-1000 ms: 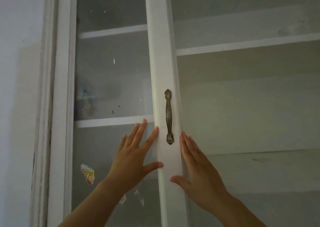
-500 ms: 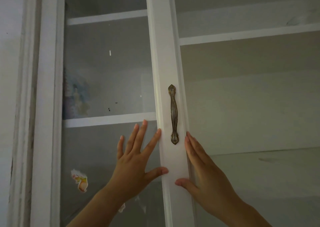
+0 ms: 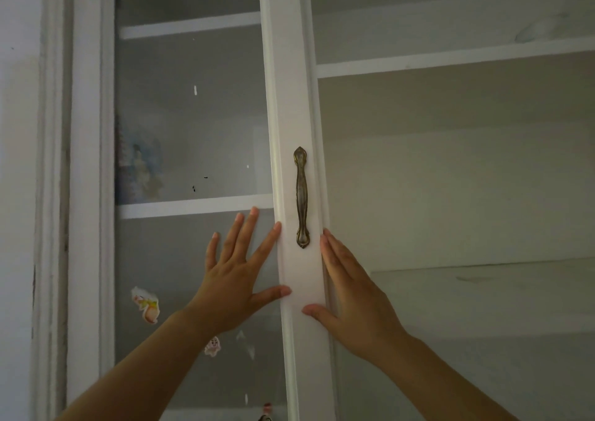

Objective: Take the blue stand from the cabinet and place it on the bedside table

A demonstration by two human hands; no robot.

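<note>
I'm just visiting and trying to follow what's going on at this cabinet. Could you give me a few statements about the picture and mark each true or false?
1. Both hands rest flat and open against the cabinet door. True: the left hand lies on the glass pane and the right hand at the frame's right edge.
2. The right hand grips the metal handle. False: the handle is untouched, with the fingers just below and beside it.
3. Stickers are on the glass. True: one sticker sits left of the left hand.
4. A blue stand is held in the left hand. False: that hand holds nothing.
</note>
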